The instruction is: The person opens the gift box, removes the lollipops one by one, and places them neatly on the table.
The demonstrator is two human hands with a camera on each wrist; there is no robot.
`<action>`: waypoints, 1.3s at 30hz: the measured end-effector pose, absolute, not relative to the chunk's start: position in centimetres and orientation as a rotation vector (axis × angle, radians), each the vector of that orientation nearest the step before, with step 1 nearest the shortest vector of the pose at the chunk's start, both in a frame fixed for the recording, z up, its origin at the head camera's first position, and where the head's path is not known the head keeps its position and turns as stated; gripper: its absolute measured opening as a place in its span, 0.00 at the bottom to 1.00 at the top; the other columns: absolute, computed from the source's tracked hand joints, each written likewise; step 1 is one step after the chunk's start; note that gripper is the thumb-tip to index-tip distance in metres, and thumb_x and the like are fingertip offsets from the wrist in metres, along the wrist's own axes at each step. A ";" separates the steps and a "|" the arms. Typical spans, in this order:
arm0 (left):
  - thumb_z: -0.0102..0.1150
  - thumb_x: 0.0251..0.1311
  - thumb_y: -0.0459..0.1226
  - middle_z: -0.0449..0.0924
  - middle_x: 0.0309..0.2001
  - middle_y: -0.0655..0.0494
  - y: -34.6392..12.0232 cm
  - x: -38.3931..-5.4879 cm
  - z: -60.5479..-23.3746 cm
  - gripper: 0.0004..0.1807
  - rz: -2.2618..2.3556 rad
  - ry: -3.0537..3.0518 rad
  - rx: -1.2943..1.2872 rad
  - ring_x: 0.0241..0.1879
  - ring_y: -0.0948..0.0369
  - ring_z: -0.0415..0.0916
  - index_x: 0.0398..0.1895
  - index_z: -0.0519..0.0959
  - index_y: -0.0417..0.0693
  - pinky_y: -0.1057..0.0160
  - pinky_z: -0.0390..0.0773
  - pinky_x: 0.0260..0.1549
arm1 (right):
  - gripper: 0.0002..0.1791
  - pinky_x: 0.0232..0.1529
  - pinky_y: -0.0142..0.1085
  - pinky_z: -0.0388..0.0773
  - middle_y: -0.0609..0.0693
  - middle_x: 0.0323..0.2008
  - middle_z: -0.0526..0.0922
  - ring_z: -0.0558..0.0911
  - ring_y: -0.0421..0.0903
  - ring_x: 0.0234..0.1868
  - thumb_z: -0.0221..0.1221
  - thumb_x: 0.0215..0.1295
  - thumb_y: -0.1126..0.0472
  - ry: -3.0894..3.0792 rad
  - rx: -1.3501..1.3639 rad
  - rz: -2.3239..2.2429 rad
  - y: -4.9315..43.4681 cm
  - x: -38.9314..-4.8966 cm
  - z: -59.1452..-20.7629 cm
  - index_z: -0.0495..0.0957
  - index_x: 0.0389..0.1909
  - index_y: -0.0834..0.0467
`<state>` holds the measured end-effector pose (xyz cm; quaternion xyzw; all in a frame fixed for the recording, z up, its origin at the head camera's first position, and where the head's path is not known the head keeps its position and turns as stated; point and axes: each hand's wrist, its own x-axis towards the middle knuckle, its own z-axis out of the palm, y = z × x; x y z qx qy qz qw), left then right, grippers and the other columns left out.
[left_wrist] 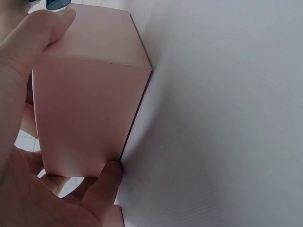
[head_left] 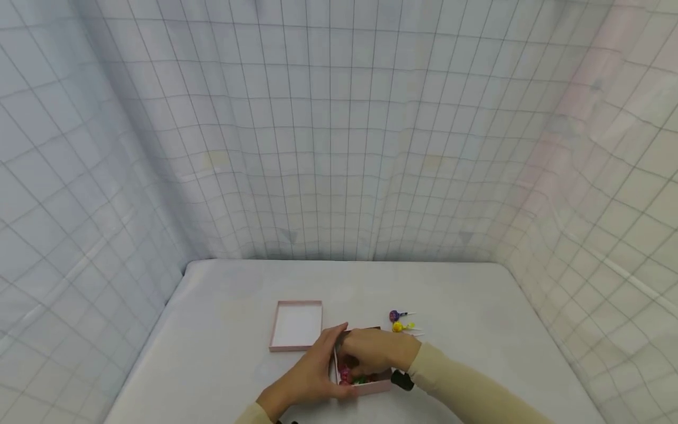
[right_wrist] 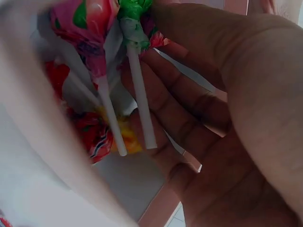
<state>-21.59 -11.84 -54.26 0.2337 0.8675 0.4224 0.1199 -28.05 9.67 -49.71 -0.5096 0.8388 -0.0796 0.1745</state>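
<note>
From my head view, my left hand point(head_left: 312, 372) clasps the pink box point(head_left: 373, 387) along its left side, thumb at the near wall, while my right hand point(head_left: 373, 348) reaches down inside among wrapped lollipops. The shallow lid point(head_left: 295, 348) lies beyond it to the left, its white inside facing up. To the right of the box, a purple lollipop point(head_left: 394, 316) and a yellow lollipop point(head_left: 398, 326) lie on the white table point(head_left: 222, 341), with another stick partly hidden by my wrist.

At my left wrist, my thumb presses one pink wall and my fingers hold the opposite side, low near the table.

At my right wrist, my thumb and fingers pinch a green lollipop point(right_wrist: 135, 28) by its wrapper, stick downward in view. Beside it in the box are a pink lollipop point(right_wrist: 97, 19) and red wrappers point(right_wrist: 97, 137).
</note>
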 end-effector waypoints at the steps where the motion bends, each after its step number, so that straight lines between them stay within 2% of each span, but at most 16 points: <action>1: 0.87 0.60 0.63 0.59 0.92 0.46 -11.8 -21.7 -54.1 0.73 1.230 2.539 0.684 0.87 0.44 0.69 0.97 0.50 0.49 0.33 0.73 0.85 | 0.07 0.38 0.19 0.74 0.32 0.34 0.84 0.76 0.27 0.35 0.81 0.73 0.56 2.388 -1.452 -0.223 9.8 -28.1 -49.6 0.91 0.42 0.47; 6: 0.90 0.57 0.61 0.62 0.90 0.47 -11.7 -21.8 -53.9 0.74 1.228 2.550 0.675 0.85 0.45 0.71 0.97 0.52 0.50 0.33 0.73 0.84 | 0.09 0.39 0.21 0.75 0.32 0.35 0.84 0.76 0.27 0.36 0.82 0.72 0.56 2.436 -1.419 -0.258 10.3 -27.8 -49.2 0.90 0.44 0.46; 13: 0.90 0.56 0.63 0.66 0.89 0.46 -11.6 -21.6 -54.2 0.75 1.232 2.566 0.681 0.84 0.47 0.71 0.97 0.53 0.49 0.39 0.74 0.85 | 0.10 0.42 0.23 0.76 0.34 0.37 0.84 0.75 0.28 0.37 0.80 0.74 0.55 2.482 -1.349 -0.369 11.1 -27.2 -49.3 0.88 0.47 0.47; 21: 0.88 0.58 0.64 0.64 0.89 0.47 -11.8 -21.5 -54.1 0.74 1.237 2.550 0.672 0.86 0.45 0.70 0.97 0.52 0.50 0.34 0.73 0.85 | 0.09 0.43 0.20 0.78 0.37 0.39 0.88 0.78 0.27 0.38 0.79 0.76 0.58 2.497 -1.387 -0.512 11.6 -27.1 -48.8 0.88 0.47 0.49; 26: 0.88 0.58 0.63 0.64 0.89 0.49 -11.7 -21.8 -53.9 0.74 1.226 2.545 0.683 0.86 0.45 0.69 0.97 0.51 0.50 0.31 0.72 0.84 | 0.09 0.49 0.22 0.82 0.38 0.43 0.91 0.82 0.27 0.42 0.79 0.76 0.57 2.539 -1.381 -0.545 12.0 -26.8 -48.2 0.89 0.50 0.49; 29: 0.89 0.58 0.62 0.66 0.88 0.52 -11.6 -22.0 -53.8 0.73 1.213 2.552 0.691 0.83 0.48 0.72 0.98 0.52 0.52 0.36 0.75 0.83 | 0.10 0.52 0.25 0.83 0.38 0.44 0.91 0.82 0.28 0.45 0.79 0.76 0.55 2.573 -1.353 -0.575 12.6 -26.4 -47.7 0.90 0.51 0.49; 33: 0.89 0.58 0.62 0.66 0.88 0.51 -11.5 -21.8 -53.8 0.74 1.194 2.555 0.685 0.80 0.51 0.73 0.98 0.52 0.52 0.41 0.78 0.81 | 0.10 0.52 0.26 0.84 0.38 0.45 0.90 0.81 0.29 0.48 0.78 0.78 0.54 2.603 -1.325 -0.618 13.5 -26.0 -47.5 0.91 0.53 0.49; 36: 0.90 0.57 0.61 0.65 0.88 0.47 -11.5 -21.7 -53.7 0.74 1.194 2.567 0.681 0.82 0.48 0.73 0.97 0.52 0.50 0.38 0.77 0.81 | 0.10 0.52 0.27 0.85 0.39 0.46 0.91 0.83 0.31 0.49 0.77 0.79 0.54 2.627 -1.329 -0.654 14.4 -26.0 -47.5 0.91 0.55 0.50; 39: 0.90 0.58 0.60 0.64 0.89 0.45 -11.4 -21.6 -53.5 0.74 1.189 2.566 0.679 0.83 0.47 0.72 0.97 0.51 0.49 0.34 0.76 0.82 | 0.10 0.48 0.26 0.85 0.40 0.44 0.91 0.87 0.35 0.46 0.77 0.79 0.54 2.656 -1.314 -0.680 15.4 -25.9 -47.4 0.91 0.54 0.50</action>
